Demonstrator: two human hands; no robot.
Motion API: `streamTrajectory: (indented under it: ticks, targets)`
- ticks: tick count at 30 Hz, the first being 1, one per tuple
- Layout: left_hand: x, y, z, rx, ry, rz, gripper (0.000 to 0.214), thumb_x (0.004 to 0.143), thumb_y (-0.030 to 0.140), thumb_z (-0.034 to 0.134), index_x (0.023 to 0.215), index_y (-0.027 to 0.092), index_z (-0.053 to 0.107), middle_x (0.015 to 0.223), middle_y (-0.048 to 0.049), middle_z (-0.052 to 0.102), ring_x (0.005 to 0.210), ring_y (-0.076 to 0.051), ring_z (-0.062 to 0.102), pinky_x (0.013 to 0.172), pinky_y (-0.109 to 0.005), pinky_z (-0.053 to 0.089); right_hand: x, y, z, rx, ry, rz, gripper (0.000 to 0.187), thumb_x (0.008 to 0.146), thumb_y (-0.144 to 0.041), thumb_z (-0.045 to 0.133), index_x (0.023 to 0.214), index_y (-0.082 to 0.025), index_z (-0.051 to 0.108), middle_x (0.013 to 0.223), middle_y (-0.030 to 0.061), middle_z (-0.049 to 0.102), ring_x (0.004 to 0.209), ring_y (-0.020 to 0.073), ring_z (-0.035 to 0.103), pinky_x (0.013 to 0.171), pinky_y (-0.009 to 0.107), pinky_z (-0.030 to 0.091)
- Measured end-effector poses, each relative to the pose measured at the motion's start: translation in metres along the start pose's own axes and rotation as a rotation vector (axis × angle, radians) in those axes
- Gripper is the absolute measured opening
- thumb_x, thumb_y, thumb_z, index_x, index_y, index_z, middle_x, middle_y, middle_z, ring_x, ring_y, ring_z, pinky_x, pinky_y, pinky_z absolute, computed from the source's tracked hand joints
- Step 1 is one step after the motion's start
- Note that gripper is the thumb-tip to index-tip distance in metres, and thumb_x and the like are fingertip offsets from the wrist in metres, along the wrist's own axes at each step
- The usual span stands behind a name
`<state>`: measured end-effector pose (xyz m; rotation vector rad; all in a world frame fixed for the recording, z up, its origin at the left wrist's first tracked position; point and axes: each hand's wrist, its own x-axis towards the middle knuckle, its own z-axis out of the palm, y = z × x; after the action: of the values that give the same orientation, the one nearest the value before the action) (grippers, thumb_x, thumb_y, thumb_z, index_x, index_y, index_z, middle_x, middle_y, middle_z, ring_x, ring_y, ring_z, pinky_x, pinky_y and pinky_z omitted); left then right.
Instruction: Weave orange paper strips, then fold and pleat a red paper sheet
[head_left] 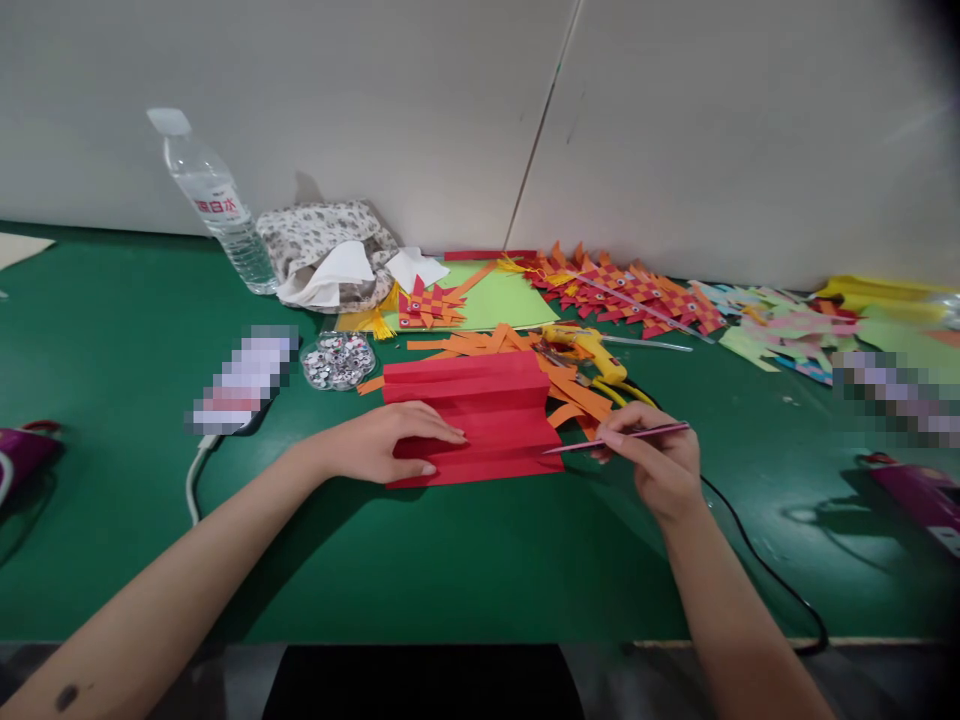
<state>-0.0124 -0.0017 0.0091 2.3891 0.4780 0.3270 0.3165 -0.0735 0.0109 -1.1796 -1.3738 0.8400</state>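
A creased sheet of red paper [480,405] lies on the green table, its folds running from side to side. My left hand [397,440] rests on its left part, fingers stretched out and thumb apart. To the right, my right hand [660,455] grips a slim pink pointed tool [649,432] whose exact kind I cannot make out. The tool's tip is over the paper's right side. Orange paper strips [581,390] stick out from behind and beside the red sheet. A yellow glue gun [589,350] lies just behind the right hand.
Woven paper fish [622,290] lie along the wall; another fish [431,305] rests on green paper [502,300]. A dish of googly eyes [337,360], a phone [247,380], a patterned pouch [330,235] and a water bottle [217,205] stand left. A black cable [757,560] runs right.
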Motion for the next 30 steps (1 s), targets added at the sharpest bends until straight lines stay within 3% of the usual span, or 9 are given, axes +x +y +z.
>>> streamTrajectory:
  ticks: [6,14,17,22,24,30]
  targets:
    - [0.001,-0.002,0.003,0.065,0.036,0.024,0.041,0.088,0.026,0.057,0.129,0.027,0.057,0.130,-0.0042,0.060,0.123,-0.022,0.051,0.105,-0.041,0.041,0.002,-0.002,0.002,-0.087,-0.119,0.060,0.019,0.072,-0.034,0.072,0.063,-0.019,0.066,0.060,0.0025,0.062,0.052,0.0164,0.059,0.047,0.028,0.048]
    - [0.005,-0.006,0.013,0.210,0.089,0.018,0.045,0.093,0.033,0.051,0.137,0.028,0.047,0.139,-0.0030,0.052,0.133,-0.023,0.042,0.111,-0.044,0.033,0.002,-0.001,-0.002,-0.124,-0.073,0.039,0.018,0.071,-0.031,0.071,0.059,-0.019,0.064,0.057,0.0014,0.060,0.049,0.0152,0.056,0.045,0.027,0.046]
    - [0.005,-0.007,0.015,0.227,0.081,0.009,0.043,0.094,0.034,0.048,0.137,0.028,0.047,0.141,-0.0027,0.051,0.133,-0.022,0.041,0.112,-0.043,0.032,0.002,0.000,-0.002,-0.085,-0.004,0.017,0.015,0.070,-0.029,0.072,0.060,-0.020,0.065,0.057,0.0011,0.061,0.047,0.0155,0.058,0.043,0.027,0.046]
    - [0.005,-0.006,0.015,0.240,0.083,0.027,0.043,0.094,0.033,0.048,0.137,0.027,0.047,0.139,-0.0026,0.052,0.133,-0.022,0.042,0.111,-0.042,0.033,0.006,0.000,0.000,0.015,0.262,-0.065,0.010,0.071,-0.027,0.071,0.065,-0.021,0.065,0.054,-0.0006,0.062,0.045,0.0160,0.059,0.044,0.028,0.047]
    - [0.005,-0.006,0.015,0.244,0.087,0.037,0.043,0.094,0.034,0.048,0.136,0.027,0.048,0.138,-0.0028,0.053,0.132,-0.022,0.043,0.110,-0.042,0.034,0.007,-0.001,0.003,0.011,0.298,-0.047,0.010,0.073,-0.026,0.069,0.066,-0.021,0.064,0.053,-0.0006,0.062,0.046,0.0164,0.060,0.046,0.029,0.048]
    - [0.004,-0.005,0.015,0.253,0.105,0.054,0.041,0.094,0.033,0.050,0.134,0.025,0.051,0.135,-0.0035,0.057,0.128,-0.021,0.048,0.108,-0.040,0.037,0.006,-0.013,0.033,0.075,0.098,0.064,0.019,0.072,-0.033,0.075,0.067,-0.020,0.063,0.057,-0.0005,0.064,0.047,0.0146,0.062,0.047,0.027,0.053]
